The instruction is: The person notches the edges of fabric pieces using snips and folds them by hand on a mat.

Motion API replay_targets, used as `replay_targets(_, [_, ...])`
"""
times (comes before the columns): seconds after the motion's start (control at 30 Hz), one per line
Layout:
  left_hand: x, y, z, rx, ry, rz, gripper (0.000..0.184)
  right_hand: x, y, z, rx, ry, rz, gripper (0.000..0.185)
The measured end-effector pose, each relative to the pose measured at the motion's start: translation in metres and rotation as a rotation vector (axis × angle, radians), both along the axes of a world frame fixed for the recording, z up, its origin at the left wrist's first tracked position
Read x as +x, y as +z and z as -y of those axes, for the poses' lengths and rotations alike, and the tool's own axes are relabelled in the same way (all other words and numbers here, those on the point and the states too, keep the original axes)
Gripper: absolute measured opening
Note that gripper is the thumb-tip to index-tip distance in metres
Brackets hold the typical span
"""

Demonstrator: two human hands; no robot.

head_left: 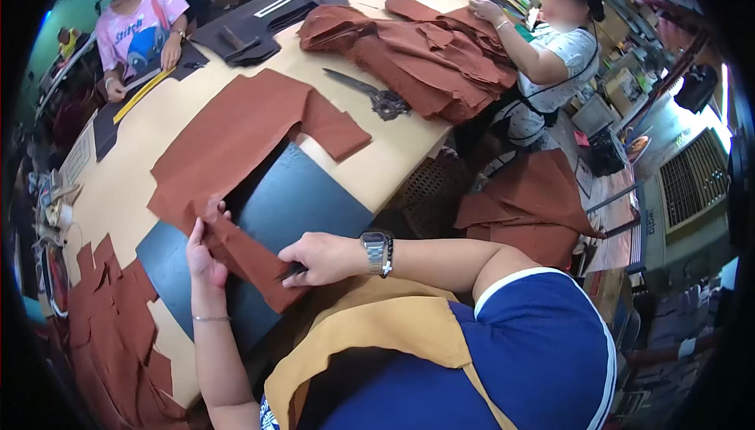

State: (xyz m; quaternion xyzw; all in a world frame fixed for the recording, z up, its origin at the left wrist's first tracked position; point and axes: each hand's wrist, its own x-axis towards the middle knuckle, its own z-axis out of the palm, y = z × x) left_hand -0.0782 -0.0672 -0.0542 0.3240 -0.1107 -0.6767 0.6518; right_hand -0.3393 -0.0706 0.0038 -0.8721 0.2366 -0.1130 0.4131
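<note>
A large piece of reddish-brown fabric (228,135) lies on the table, its near end folded up toward me. My left hand (208,259) is closed on that raised end, fingers behind and thumb in front. My right hand (324,259) is closed around a small dark tool (294,271) at the fabric's near edge; most of the tool is hidden by the fingers, so its kind is unclear. Under the fabric lies a dark blue-grey mat (307,194).
Large shears (366,93) lie beyond the fabric, beside a brown fabric heap (409,53) handled by a co-worker (550,60). Another person (141,21) works with a yellow ruler (144,94) at far left. More brown pieces (110,328) hang at the near left edge.
</note>
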Motion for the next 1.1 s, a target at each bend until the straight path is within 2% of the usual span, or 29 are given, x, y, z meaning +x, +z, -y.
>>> replay_targets(0.07, [0.003, 0.003, -0.002, 0.012, -0.008, 0.060, 0.043, -0.003, 0.015, 0.007, 0.031, 0.065, -0.067, 0.032])
replay_targets(0.1, [0.004, 0.006, -0.001, 0.017, -0.008, 0.086, 0.044, -0.007, 0.018, 0.017, -0.014, 0.020, 0.008, 0.031])
replay_targets(0.13, [-0.002, 0.015, -0.004, -0.030, -0.026, 0.058, 0.043, -0.012, 0.014, 0.035, -0.034, -0.104, 0.076, 0.030])
replay_targets(0.17, [-0.007, 0.016, -0.004, 0.010, -0.010, 0.084, 0.043, -0.017, 0.004, 0.057, -0.092, -0.300, 0.121, 0.037])
replay_targets(0.2, [-0.009, 0.017, -0.004, 0.052, 0.005, 0.115, 0.044, -0.027, 0.010, 0.074, -0.216, -0.554, 0.089, 0.039])
replay_targets(0.23, [-0.010, 0.019, -0.004, 0.089, 0.018, 0.149, 0.045, -0.040, -0.007, 0.103, -0.401, -0.691, 0.118, 0.045])
replay_targets(0.3, [-0.009, 0.016, -0.004, 0.119, -0.004, 0.245, 0.046, -0.068, -0.017, 0.135, -0.418, -0.836, -0.069, 0.056])
replay_targets(0.37, [-0.010, 0.019, 0.000, 0.112, -0.012, 0.316, 0.046, -0.085, -0.039, 0.145, -0.484, -0.874, -0.184, 0.057])
replay_targets(0.47, [-0.013, 0.022, -0.006, 0.132, -0.021, 0.307, 0.042, -0.092, -0.046, 0.143, -0.435, -0.875, -0.273, 0.052])
replay_targets(0.57, [-0.007, 0.014, -0.002, 0.142, 0.021, 0.243, 0.039, -0.095, -0.060, 0.151, -0.387, -0.850, -0.236, 0.043])
replay_targets(0.67, [-0.005, 0.012, -0.003, 0.100, -0.024, 0.212, 0.036, -0.095, -0.059, 0.152, -0.390, -0.850, -0.176, 0.033])
replay_targets(0.8, [-0.006, 0.019, -0.005, 0.106, 0.030, 0.217, 0.033, -0.106, -0.048, 0.147, -0.410, -0.881, -0.128, 0.024])
replay_targets(0.93, [-0.004, 0.022, -0.002, 0.108, 0.098, 0.176, 0.030, -0.128, -0.040, 0.152, -0.530, -0.937, -0.190, 0.026])
replay_targets(1.03, [0.005, 0.007, -0.001, 0.088, 0.089, 0.210, 0.030, -0.120, -0.025, 0.145, -0.694, -1.019, -0.098, 0.027])
replay_targets(1.07, [0.008, 0.003, -0.001, 0.090, 0.081, 0.240, 0.030, -0.108, -0.017, 0.138, -0.743, -0.962, 0.047, 0.029])
replay_targets(1.1, [0.007, 0.004, -0.002, 0.100, 0.073, 0.272, 0.031, -0.090, -0.010, 0.131, -0.656, -0.902, 0.126, 0.028])
